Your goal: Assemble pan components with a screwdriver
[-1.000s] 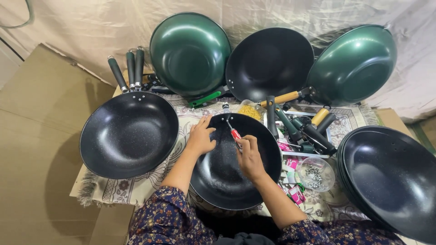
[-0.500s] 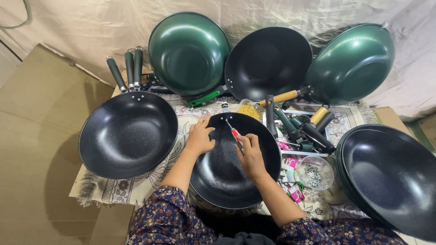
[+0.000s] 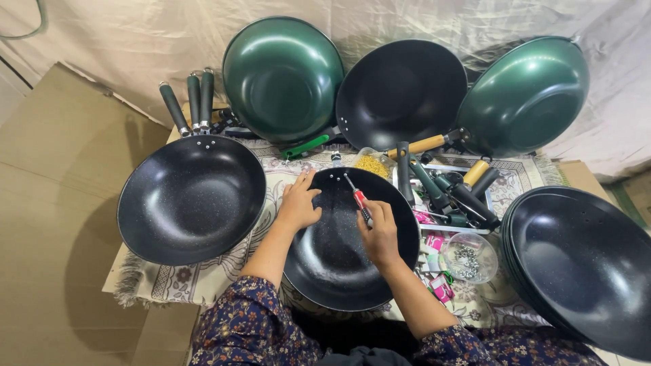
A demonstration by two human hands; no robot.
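On a patterned mat, black pans crowd against draped cloth.

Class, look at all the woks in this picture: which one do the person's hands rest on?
The black wok at centre front: the left hand rests on its rim, and the right hand holds a red-handled screwdriver over it.

1. The black speckled pan lies bowl-up on the patterned cloth, directly in front of the person, with rivet holes at its far rim.
2. The screwdriver, red-handled with a black grip, points its shaft toward those holes.
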